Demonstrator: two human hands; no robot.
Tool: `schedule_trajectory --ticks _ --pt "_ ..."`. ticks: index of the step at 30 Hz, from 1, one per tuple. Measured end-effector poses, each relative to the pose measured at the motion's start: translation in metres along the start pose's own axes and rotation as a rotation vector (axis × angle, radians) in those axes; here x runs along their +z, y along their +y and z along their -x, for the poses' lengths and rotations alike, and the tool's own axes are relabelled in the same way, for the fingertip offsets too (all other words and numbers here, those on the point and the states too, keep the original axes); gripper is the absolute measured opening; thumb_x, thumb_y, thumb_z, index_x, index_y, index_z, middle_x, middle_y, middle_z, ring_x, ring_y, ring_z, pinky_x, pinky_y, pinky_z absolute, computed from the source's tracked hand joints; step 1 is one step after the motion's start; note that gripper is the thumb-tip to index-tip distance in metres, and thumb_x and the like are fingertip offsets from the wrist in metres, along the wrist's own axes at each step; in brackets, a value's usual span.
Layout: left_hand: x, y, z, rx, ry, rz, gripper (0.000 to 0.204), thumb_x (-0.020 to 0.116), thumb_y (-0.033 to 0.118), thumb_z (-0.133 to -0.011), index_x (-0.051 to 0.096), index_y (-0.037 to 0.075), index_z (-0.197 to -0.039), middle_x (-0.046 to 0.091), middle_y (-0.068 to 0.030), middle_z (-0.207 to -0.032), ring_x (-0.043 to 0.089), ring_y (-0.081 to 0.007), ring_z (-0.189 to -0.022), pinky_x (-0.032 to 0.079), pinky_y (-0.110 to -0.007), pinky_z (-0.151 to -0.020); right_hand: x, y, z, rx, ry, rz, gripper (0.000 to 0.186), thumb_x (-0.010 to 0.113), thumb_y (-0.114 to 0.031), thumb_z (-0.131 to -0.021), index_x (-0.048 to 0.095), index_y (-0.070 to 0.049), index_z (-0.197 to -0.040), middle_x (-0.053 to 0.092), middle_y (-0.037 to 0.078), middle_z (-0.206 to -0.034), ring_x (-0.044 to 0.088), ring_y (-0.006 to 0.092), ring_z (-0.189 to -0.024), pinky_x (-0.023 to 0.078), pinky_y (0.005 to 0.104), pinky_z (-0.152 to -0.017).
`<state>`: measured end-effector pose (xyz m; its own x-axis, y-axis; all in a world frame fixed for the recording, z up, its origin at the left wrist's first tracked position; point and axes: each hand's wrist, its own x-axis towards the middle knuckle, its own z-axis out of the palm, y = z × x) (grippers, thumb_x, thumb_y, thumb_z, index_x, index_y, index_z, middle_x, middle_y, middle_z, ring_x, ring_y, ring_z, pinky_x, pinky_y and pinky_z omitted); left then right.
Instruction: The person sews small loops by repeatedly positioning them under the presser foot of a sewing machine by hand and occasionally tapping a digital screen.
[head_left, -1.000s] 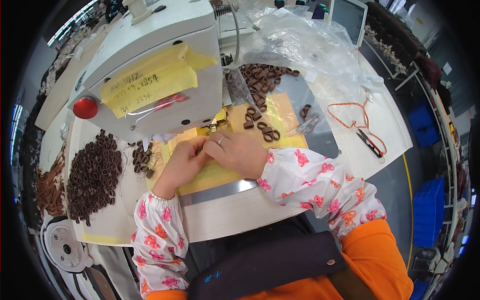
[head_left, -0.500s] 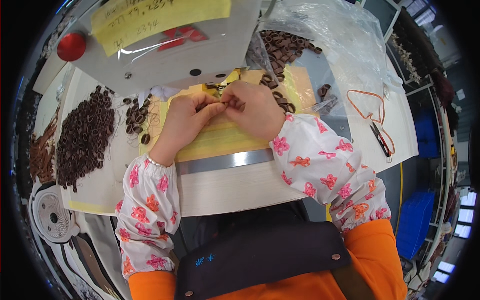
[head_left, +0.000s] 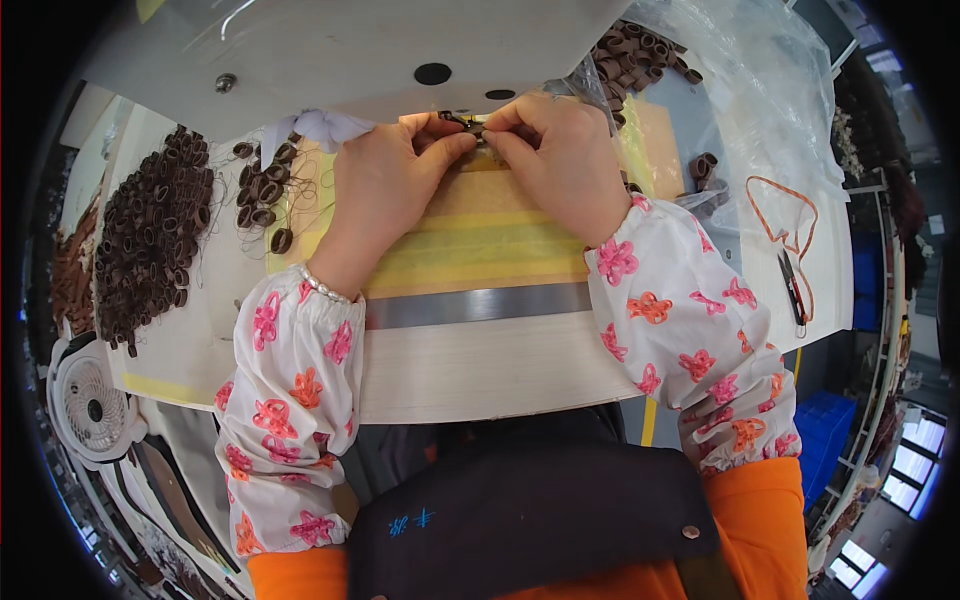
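Beneath the white sewing machine [head_left: 340, 60], my left hand [head_left: 390, 180] and my right hand [head_left: 565, 170] meet at the metal foot [head_left: 455, 118]. Both have thumb and fingers pinched on a small dark piece [head_left: 476, 134], mostly hidden by fingertips, too small to make out fully. The bed under them is covered with yellow tape [head_left: 470, 235]. Left of my hands lie a small cluster of brown loops with threads [head_left: 262, 192] and a large dark-brown heap [head_left: 150, 240] of similar loops. More brown loops [head_left: 635, 55] sit behind my right hand.
At the right lie clear plastic sheeting [head_left: 770, 80], black scissors [head_left: 790, 285] and an orange cord [head_left: 810, 230]. A white fan [head_left: 92, 405] stands beyond the table's left edge; a blue crate [head_left: 828, 440] is below its right. A metal strip [head_left: 470, 305] crosses the front.
The view has shifted, so machine and table sit higher in the picture. My right hand, earlier over my left fingertips, now faces them from the right, both pinched at the foot.
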<state>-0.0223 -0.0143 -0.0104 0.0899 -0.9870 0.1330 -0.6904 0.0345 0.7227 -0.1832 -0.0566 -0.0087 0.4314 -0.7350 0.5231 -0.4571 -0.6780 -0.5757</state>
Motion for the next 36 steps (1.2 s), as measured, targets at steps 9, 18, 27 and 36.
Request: schedule_trajectory --ticks 9,18,27,36 --pt "0.001 -0.001 -0.003 -0.055 0.014 0.019 0.03 0.061 0.034 -0.077 0.066 0.007 -0.086 0.065 -0.0021 -0.067 0.059 -0.0123 -0.055 0.044 -0.024 -0.054 0.002 0.002 -0.001 -0.038 0.024 0.006 0.008 0.063 -0.006 -0.07 0.062 -0.001 -0.075 0.062 0.012 -0.067 0.06 0.0244 -0.058 0.046 0.0304 -0.054" --pt "-0.003 -0.005 -0.004 0.046 0.01 -0.068 0.029 0.061 0.032 -0.077 0.066 0.004 -0.084 0.062 -0.0055 -0.061 0.058 -0.0169 -0.052 0.045 -0.026 -0.051 -0.002 -0.002 -0.006 0.073 -0.057 0.016 0.011 0.063 -0.009 -0.07 0.055 -0.002 -0.066 0.058 0.014 -0.062 0.057 0.0325 -0.06 0.045 0.0401 -0.055" --pt "-0.004 -0.005 0.003 -0.019 0.059 0.065 0.03 0.061 0.032 -0.077 0.065 0.004 -0.085 0.061 -0.0045 -0.06 0.057 -0.0124 -0.051 0.043 -0.023 -0.052 -0.004 -0.004 -0.012 0.108 -0.171 0.127 0.014 0.064 -0.015 -0.07 0.058 -0.003 -0.069 0.059 0.014 -0.061 0.059 0.0327 -0.062 0.047 0.0398 -0.057" --pt "0.001 -0.005 -0.005 -0.019 0.018 0.084 0.026 0.061 0.031 -0.078 0.065 0.007 -0.088 0.062 0.0005 -0.063 0.055 -0.0068 -0.053 0.041 -0.021 -0.052 -0.005 0.004 -0.013 0.111 -0.157 0.122 0.012 0.062 -0.015 -0.069 0.058 -0.003 -0.067 0.06 0.015 -0.065 0.059 0.0327 -0.062 0.048 0.0397 -0.058"
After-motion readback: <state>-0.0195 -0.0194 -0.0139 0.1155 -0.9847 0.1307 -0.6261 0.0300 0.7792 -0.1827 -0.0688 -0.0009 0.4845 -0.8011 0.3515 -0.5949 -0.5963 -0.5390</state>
